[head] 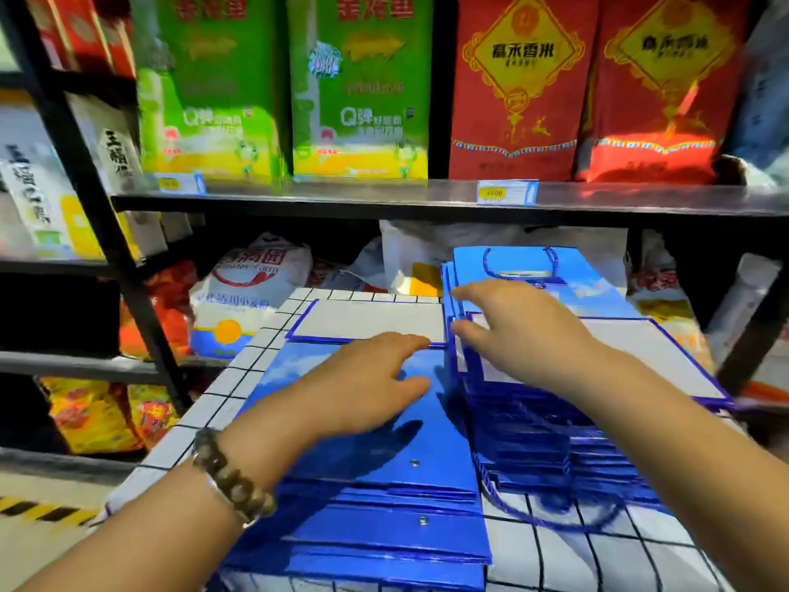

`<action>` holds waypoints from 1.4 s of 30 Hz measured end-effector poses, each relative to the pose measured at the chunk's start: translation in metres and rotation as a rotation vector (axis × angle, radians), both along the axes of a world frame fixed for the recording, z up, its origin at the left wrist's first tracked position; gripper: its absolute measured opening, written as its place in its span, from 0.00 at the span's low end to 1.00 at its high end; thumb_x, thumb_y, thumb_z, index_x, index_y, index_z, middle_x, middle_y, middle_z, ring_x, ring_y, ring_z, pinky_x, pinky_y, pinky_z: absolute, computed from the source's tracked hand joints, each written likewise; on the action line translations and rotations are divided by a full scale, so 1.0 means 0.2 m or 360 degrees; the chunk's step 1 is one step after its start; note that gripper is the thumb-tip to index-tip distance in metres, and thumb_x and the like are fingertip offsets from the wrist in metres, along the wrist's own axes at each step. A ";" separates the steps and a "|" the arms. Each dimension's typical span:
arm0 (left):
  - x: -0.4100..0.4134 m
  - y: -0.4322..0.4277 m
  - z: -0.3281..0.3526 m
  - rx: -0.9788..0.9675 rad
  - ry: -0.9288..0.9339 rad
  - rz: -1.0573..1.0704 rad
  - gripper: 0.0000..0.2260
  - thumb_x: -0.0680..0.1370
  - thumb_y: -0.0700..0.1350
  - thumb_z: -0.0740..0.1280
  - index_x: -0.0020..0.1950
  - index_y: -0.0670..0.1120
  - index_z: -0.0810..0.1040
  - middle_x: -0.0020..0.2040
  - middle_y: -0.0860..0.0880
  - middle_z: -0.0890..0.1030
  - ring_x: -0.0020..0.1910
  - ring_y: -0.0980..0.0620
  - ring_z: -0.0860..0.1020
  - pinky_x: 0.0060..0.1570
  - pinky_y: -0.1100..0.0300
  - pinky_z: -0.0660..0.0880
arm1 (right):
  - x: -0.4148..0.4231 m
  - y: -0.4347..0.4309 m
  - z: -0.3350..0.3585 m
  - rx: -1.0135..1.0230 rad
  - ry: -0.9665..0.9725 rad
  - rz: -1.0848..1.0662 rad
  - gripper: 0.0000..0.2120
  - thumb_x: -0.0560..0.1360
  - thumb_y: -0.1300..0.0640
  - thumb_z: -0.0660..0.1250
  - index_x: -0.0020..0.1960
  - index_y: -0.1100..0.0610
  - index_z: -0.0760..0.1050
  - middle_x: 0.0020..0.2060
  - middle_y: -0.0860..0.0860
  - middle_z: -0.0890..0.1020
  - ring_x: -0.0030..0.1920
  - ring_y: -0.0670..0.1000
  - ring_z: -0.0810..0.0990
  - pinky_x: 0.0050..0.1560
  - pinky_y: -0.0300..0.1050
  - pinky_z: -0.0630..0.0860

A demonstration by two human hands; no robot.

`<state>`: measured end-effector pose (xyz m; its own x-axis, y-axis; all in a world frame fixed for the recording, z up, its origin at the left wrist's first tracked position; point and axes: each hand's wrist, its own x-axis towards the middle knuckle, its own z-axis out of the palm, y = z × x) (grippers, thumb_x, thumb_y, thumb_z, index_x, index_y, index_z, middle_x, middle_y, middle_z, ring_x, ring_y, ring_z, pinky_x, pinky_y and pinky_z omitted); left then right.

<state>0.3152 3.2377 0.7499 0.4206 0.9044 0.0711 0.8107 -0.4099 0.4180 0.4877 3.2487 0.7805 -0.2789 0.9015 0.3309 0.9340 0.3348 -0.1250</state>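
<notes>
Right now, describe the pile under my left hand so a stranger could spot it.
Below the shelf of green sacks and red sacks lies a white checked tablecloth bearing two piles of flat blue bags. It is the left pile, under the left hand: lower than the right pile, with silver studs showing.

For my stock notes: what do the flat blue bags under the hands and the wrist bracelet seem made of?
Blue bags: probably glossy coated paper; they reflect light, fold sharply, and have metal-looking rivets and cord handles. Bracelet: rounded brownish beads, perhaps wood or stone; blurred.
</notes>
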 end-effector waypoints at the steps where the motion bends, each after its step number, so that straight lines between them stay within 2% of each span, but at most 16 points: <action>1: -0.07 -0.03 -0.05 0.0035 0.0126 0.0086 0.23 0.79 0.54 0.58 0.73 0.54 0.60 0.72 0.53 0.64 0.67 0.54 0.66 0.66 0.55 0.61 | -0.07 -0.07 -0.03 -0.0075 0.0077 0.0104 0.20 0.77 0.49 0.58 0.68 0.50 0.67 0.66 0.50 0.72 0.65 0.53 0.70 0.62 0.48 0.69; 6: -0.30 -0.16 -0.28 -0.0042 0.0572 0.0377 0.25 0.80 0.59 0.49 0.76 0.56 0.50 0.77 0.53 0.46 0.75 0.52 0.44 0.72 0.47 0.45 | -0.31 -0.23 -0.27 -0.0633 0.0038 0.0414 0.27 0.73 0.38 0.61 0.68 0.47 0.65 0.69 0.47 0.69 0.68 0.50 0.67 0.66 0.46 0.66; 10: -0.34 -0.27 -0.32 0.0048 0.0525 0.0422 0.24 0.80 0.57 0.47 0.76 0.56 0.49 0.77 0.53 0.45 0.75 0.53 0.45 0.72 0.51 0.45 | -0.37 -0.32 -0.41 -0.0808 -0.0072 0.0457 0.42 0.68 0.30 0.58 0.75 0.47 0.50 0.76 0.45 0.47 0.74 0.43 0.45 0.72 0.41 0.42; 13: -0.38 -0.37 -0.31 0.0145 0.0297 0.0350 0.27 0.75 0.64 0.44 0.73 0.59 0.57 0.76 0.57 0.54 0.75 0.57 0.50 0.71 0.59 0.48 | -0.38 -0.38 -0.43 -0.0838 -0.0060 0.0433 0.52 0.54 0.24 0.45 0.75 0.44 0.45 0.74 0.40 0.42 0.68 0.35 0.38 0.68 0.36 0.37; 16: -0.48 -0.47 -0.28 0.0287 -0.0140 0.0441 0.35 0.63 0.68 0.39 0.61 0.61 0.71 0.61 0.66 0.72 0.63 0.66 0.67 0.59 0.69 0.66 | -0.38 -0.42 -0.44 -0.0844 -0.0039 0.0416 0.54 0.49 0.25 0.41 0.74 0.41 0.43 0.66 0.33 0.38 0.64 0.32 0.36 0.65 0.34 0.34; 18: -0.56 -0.50 -0.28 0.0345 0.0000 0.0323 0.25 0.66 0.65 0.46 0.52 0.61 0.77 0.50 0.68 0.76 0.57 0.64 0.69 0.41 0.76 0.68 | -0.38 -0.43 -0.43 -0.0858 0.0000 0.0407 0.54 0.49 0.24 0.41 0.74 0.41 0.44 0.63 0.31 0.38 0.64 0.32 0.37 0.66 0.34 0.35; 20: -0.63 -0.51 -0.26 0.0427 0.0156 0.0275 0.14 0.69 0.60 0.54 0.42 0.61 0.79 0.42 0.68 0.78 0.52 0.62 0.71 0.30 0.82 0.58 | -0.39 -0.44 -0.43 -0.0870 0.0035 0.0388 0.54 0.50 0.23 0.43 0.74 0.41 0.46 0.63 0.31 0.39 0.64 0.31 0.38 0.67 0.33 0.36; 22: -0.67 -0.54 -0.22 0.0356 0.0209 0.0239 0.08 0.70 0.55 0.61 0.44 0.62 0.79 0.43 0.67 0.78 0.46 0.66 0.74 0.31 0.81 0.59 | -0.39 -0.44 -0.43 -0.0877 0.0057 0.0377 0.54 0.49 0.23 0.43 0.74 0.40 0.46 0.63 0.30 0.39 0.64 0.30 0.39 0.67 0.33 0.36; 24: -0.68 -0.54 -0.18 0.0286 0.0233 0.0219 0.13 0.73 0.47 0.67 0.53 0.64 0.76 0.49 0.67 0.75 0.50 0.67 0.75 0.38 0.75 0.65 | -0.39 -0.44 -0.43 -0.0874 0.0081 0.0374 0.54 0.49 0.22 0.42 0.74 0.39 0.46 0.63 0.30 0.39 0.64 0.30 0.39 0.67 0.33 0.36; 27: -0.70 -0.55 -0.18 0.0297 0.0313 0.0222 0.22 0.55 0.44 0.80 0.43 0.60 0.80 0.35 0.64 0.76 0.33 0.63 0.77 0.31 0.77 0.55 | -0.39 -0.45 -0.44 -0.0866 0.0106 0.0365 0.53 0.50 0.22 0.43 0.73 0.39 0.47 0.64 0.30 0.41 0.64 0.30 0.39 0.67 0.33 0.36; 29: -0.68 -0.58 -0.16 0.0283 0.0271 0.0367 0.15 0.60 0.44 0.74 0.40 0.61 0.78 0.29 0.63 0.73 0.27 0.63 0.74 0.30 0.77 0.55 | -0.39 -0.45 -0.44 -0.0849 0.0136 0.0352 0.51 0.52 0.23 0.47 0.73 0.40 0.47 0.66 0.30 0.43 0.64 0.30 0.38 0.66 0.32 0.36; 32: -0.63 -0.60 -0.15 0.0140 -0.0339 0.0510 0.12 0.75 0.41 0.64 0.40 0.60 0.78 0.28 0.55 0.75 0.31 0.58 0.74 0.28 0.66 0.69 | -0.39 -0.45 -0.44 -0.0838 0.0146 0.0342 0.49 0.55 0.24 0.50 0.73 0.40 0.48 0.70 0.31 0.44 0.65 0.30 0.39 0.66 0.32 0.36; 35: -0.53 -0.63 -0.04 -0.0234 -0.1377 0.0550 0.12 0.69 0.40 0.71 0.40 0.59 0.82 0.27 0.49 0.78 0.26 0.57 0.76 0.29 0.68 0.73 | -0.39 -0.44 -0.46 -0.0798 0.0187 0.0374 0.46 0.60 0.25 0.57 0.73 0.40 0.49 0.67 0.31 0.45 0.69 0.32 0.41 0.68 0.33 0.38; 37: -0.44 -0.61 -0.02 -0.0361 -0.1642 0.0489 0.08 0.67 0.44 0.74 0.39 0.57 0.84 0.34 0.49 0.84 0.30 0.55 0.80 0.29 0.67 0.75 | -0.38 -0.44 -0.46 -0.0842 0.0307 0.0434 0.44 0.60 0.28 0.64 0.71 0.38 0.55 0.69 0.32 0.47 0.70 0.32 0.44 0.71 0.34 0.42; 39: -0.35 -0.57 -0.02 -0.0428 -0.1739 0.0414 0.09 0.71 0.38 0.72 0.41 0.53 0.85 0.41 0.50 0.85 0.35 0.55 0.82 0.30 0.67 0.75 | -0.34 -0.43 -0.43 -0.1042 0.0908 0.0452 0.36 0.57 0.32 0.65 0.64 0.40 0.69 0.70 0.38 0.64 0.69 0.33 0.58 0.73 0.38 0.54; 42: -0.26 -0.49 -0.04 -0.0589 -0.1866 0.0442 0.11 0.75 0.36 0.64 0.50 0.50 0.81 0.46 0.52 0.84 0.40 0.55 0.83 0.36 0.63 0.78 | -0.27 -0.45 -0.40 -0.1301 0.1599 0.0735 0.24 0.65 0.41 0.62 0.55 0.51 0.80 0.56 0.43 0.81 0.60 0.40 0.76 0.62 0.34 0.69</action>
